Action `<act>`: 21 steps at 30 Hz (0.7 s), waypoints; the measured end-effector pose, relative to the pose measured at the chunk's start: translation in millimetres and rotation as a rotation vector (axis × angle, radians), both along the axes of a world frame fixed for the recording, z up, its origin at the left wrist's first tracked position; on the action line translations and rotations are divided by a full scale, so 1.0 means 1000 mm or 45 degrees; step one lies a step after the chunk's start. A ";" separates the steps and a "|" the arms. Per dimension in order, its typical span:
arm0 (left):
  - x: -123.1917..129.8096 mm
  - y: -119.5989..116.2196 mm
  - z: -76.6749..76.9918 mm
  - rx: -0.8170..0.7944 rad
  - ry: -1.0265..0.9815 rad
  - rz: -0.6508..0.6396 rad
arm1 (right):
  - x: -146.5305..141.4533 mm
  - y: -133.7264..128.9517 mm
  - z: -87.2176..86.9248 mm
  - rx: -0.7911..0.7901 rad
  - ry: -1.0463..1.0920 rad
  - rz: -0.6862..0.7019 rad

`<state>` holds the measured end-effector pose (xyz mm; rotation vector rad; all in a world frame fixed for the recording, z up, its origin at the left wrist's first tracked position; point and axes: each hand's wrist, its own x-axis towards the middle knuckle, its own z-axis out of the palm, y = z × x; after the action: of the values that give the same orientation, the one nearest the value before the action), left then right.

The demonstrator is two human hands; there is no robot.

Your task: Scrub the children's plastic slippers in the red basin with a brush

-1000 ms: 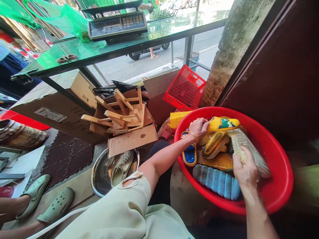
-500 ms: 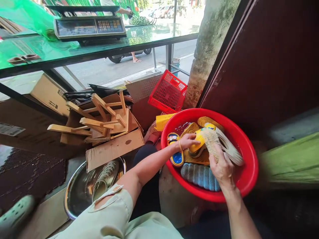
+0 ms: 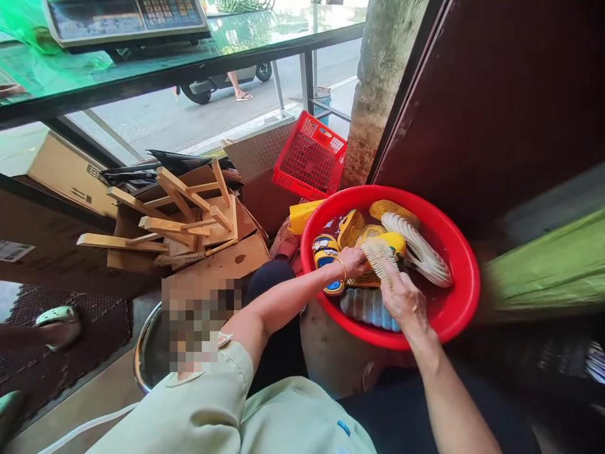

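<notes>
Over a red basin (image 3: 472,277) of water and footwear, my left hand (image 3: 353,261) is closed on a yellow slipper (image 3: 395,241), partly covered by the brush. My right hand (image 3: 405,301) grips a scrubbing brush (image 3: 379,253) with pale bristles, held against or just above that slipper. A white shoe (image 3: 428,255) lies sole up at the basin's right. Left of my left hand is a yellow and blue slipper (image 3: 323,244). A grey-blue ridged slipper (image 3: 368,308) rests at the near side, and another yellow slipper (image 3: 394,210) at the far side.
A red crate (image 3: 309,157) leans behind the basin, near a yellow block (image 3: 302,215). Wooden stools (image 3: 189,214) lie upturned on cardboard to the left. A metal bowl (image 3: 144,356) sits by my left arm. A green-clogged foot (image 3: 61,325) stands at far left.
The view has shifted a little. The yellow slipper has turned in my left hand, and the brush has moved with my right hand. More of the white shoe's sole shows.
</notes>
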<state>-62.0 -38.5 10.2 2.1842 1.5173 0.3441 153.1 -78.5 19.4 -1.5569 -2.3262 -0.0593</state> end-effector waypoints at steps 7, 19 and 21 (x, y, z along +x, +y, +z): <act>0.000 -0.003 0.010 -0.013 0.288 -0.073 | 0.028 0.031 0.006 0.143 0.209 -0.159; 0.012 -0.004 -0.006 0.167 0.316 -0.127 | 0.009 0.021 0.006 0.104 0.184 -0.102; 0.011 -0.001 -0.012 0.091 0.214 -0.063 | 0.002 0.013 0.010 0.035 0.108 -0.085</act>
<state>-50.6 -39.7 -1.9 2.3539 1.5567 0.2061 155.6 -65.8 29.8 -1.5919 -2.1999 -0.0408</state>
